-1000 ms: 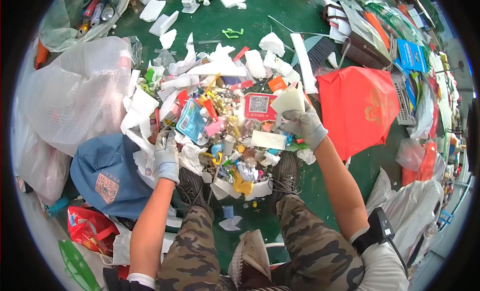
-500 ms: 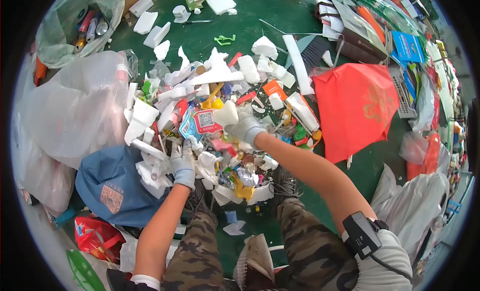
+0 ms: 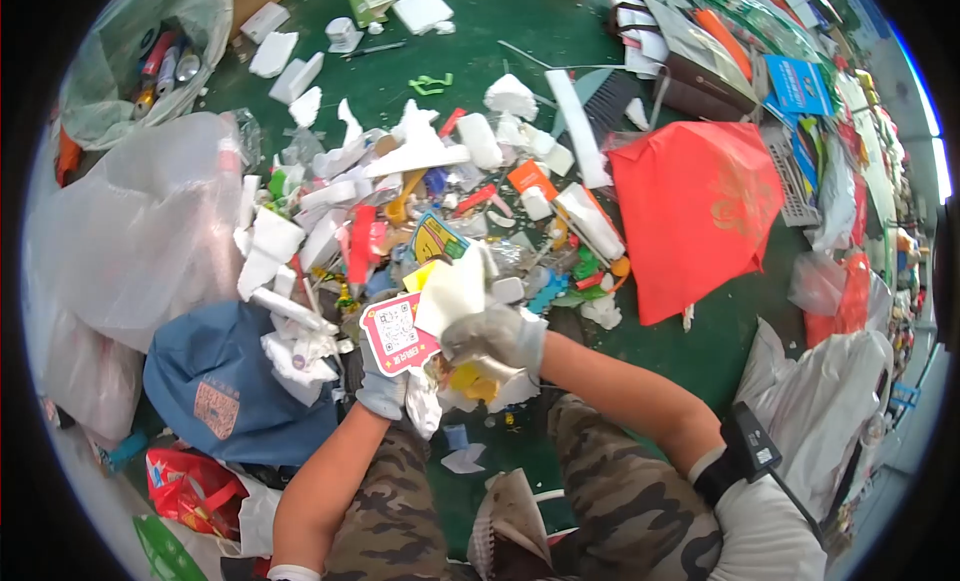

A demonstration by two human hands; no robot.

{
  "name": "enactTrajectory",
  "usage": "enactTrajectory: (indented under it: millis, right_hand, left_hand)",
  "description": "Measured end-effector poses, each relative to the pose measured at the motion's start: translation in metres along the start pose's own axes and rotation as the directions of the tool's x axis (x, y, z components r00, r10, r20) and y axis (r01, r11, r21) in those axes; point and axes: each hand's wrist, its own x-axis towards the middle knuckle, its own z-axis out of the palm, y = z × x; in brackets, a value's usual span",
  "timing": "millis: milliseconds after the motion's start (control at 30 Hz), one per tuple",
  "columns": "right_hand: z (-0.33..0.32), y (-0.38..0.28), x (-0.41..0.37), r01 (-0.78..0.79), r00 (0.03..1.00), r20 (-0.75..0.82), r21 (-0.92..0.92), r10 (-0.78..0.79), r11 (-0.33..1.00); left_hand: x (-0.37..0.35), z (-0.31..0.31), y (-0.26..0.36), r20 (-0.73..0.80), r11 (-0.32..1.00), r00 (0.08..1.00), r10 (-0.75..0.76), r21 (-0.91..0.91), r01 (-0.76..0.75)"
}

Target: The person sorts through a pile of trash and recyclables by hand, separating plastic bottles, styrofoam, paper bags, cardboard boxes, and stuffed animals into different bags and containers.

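My left hand (image 3: 382, 389), in a pale work glove, is closed on a pink-edged card with a QR code (image 3: 397, 329); the card hides most of its fingers. A crumpled white piece (image 3: 424, 403) hangs beside that hand. My right hand (image 3: 495, 338), in a soiled grey glove, has its fingers curled around a cream-coloured flat piece (image 3: 450, 293), which overlaps the QR card. A blue and yellow printed card (image 3: 437, 238) shows just behind the cream piece. Beyond both hands lies a pile of mixed scraps with white foam pieces (image 3: 415, 151) and a red strip (image 3: 361, 243).
A blue bag (image 3: 235, 381) and a translucent plastic bag (image 3: 145, 226) lie left, below an open bag of cans (image 3: 150, 76). On the right are a red bag (image 3: 695, 216), a dark box (image 3: 700, 86) and a white bag (image 3: 815, 391). The floor (image 3: 460, 26) is green.
Both hands have drawn back toward my body, bringing the QR card and the cream piece up from the pile. My left hand has moved right, close to my right hand. The view has shifted slightly.
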Motion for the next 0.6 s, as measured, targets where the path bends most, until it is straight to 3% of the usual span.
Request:
enactTrajectory:
  millis: [33, 67, 133, 167, 200, 233, 333, 367, 433, 467, 500, 533, 567, 600]
  right_hand:
    - [0.005, 0.007, 0.002, -0.315, 0.912, 0.048, 0.719, 0.408, 0.619]
    - [0.009, 0.024, -0.003, -0.239, 0.943, 0.076, 0.830, 0.323, 0.504]
    - [0.013, 0.014, -0.008, -0.271, 0.911, 0.073, 0.848, 0.406, 0.456]
    - [0.015, 0.018, -0.010, -0.260, 0.912, 0.059, 0.850, 0.407, 0.458]
    - [0.017, 0.027, -0.013, -0.265, 0.921, 0.088, 0.856, 0.380, 0.444]
    - [0.017, 0.015, -0.014, -0.271, 0.928, 0.115, 0.861, 0.356, 0.430]
    - [0.015, 0.014, -0.027, -0.183, 0.922, -0.004, 0.877, 0.388, 0.444]
    - [0.008, 0.018, -0.032, -0.176, 0.922, -0.012, 0.877, 0.387, 0.446]
    - [-0.008, 0.016, -0.048, -0.222, 0.940, 0.008, 0.775, 0.342, 0.592]
    - [-0.016, 0.014, -0.057, -0.204, 0.939, -0.021, 0.771, 0.344, 0.603]
    - [-0.025, 0.006, -0.070, -0.105, 0.921, -0.163, 0.770, 0.353, 0.630]
    - [-0.035, -0.003, -0.088, -0.004, 0.880, -0.310, 0.752, 0.359, 0.659]
    - [-0.052, -0.019, -0.111, 0.030, 0.776, -0.451, 0.725, 0.441, 0.688]
    - [-0.072, -0.019, -0.145, 0.180, 0.734, -0.571, 0.686, 0.367, 0.705]
  left_hand:
    - [0.006, -0.015, -0.020, 0.086, 0.960, 0.994, -0.070, 0.278, 0.043]
    - [0.005, -0.020, -0.034, 0.098, 0.960, 0.992, -0.079, 0.274, 0.049]
    - [0.003, -0.007, -0.038, 0.135, 0.976, 0.974, -0.180, 0.145, 0.160]
    - [-0.004, -0.003, -0.038, 0.145, 0.936, 0.929, -0.341, -0.039, 0.350]
    - [-0.014, 0.033, -0.026, 0.173, 0.969, 0.982, -0.072, 0.246, 0.028]
    - [-0.008, 0.039, -0.027, 0.239, 0.933, 0.967, -0.088, 0.360, -0.004]
    - [0.002, 0.052, -0.017, 0.291, 0.911, 0.914, -0.283, 0.380, 0.162]
    - [-0.002, 0.053, -0.015, 0.334, 0.884, 0.906, -0.259, 0.459, 0.084]
    - [-0.009, 0.052, -0.011, 0.430, 0.804, 0.875, -0.222, 0.589, -0.085]
    - [-0.005, 0.056, -0.015, 0.375, 0.897, 0.875, -0.306, 0.422, 0.133]
    - [-0.001, 0.060, -0.019, 0.316, 0.919, 0.866, -0.387, 0.212, 0.333]
    - [-0.003, 0.060, -0.019, 0.230, 0.913, 0.912, -0.339, 0.315, 0.260]
    - [-0.009, 0.069, 0.002, 0.210, 0.886, 0.903, -0.375, 0.366, 0.283]
    - [-0.008, 0.062, 0.005, 0.147, 0.880, 0.906, -0.396, 0.341, 0.330]
